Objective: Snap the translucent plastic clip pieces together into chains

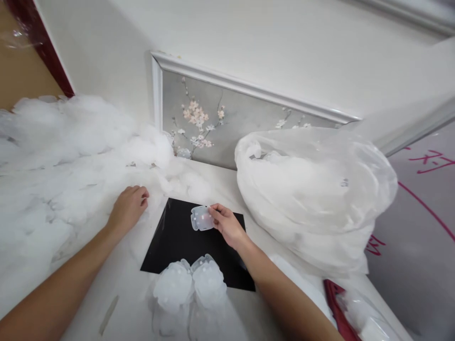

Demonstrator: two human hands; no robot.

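The right hand (229, 228) has its fingers (217, 213) pinching a thin, see-through dotted piece (200, 219), with a black sheet (188, 246) below them, while the left hand (128, 207) curls its fingers beside a white pile (81, 142), and I cannot tell if they hold anything.

The piece (200, 219) in my right hand (228, 227) looks like thin plastic, translucent and smooth. The black sheet (177, 239) looks smooth; the bag (383, 182) seems of glossy, wrinkled plastic.
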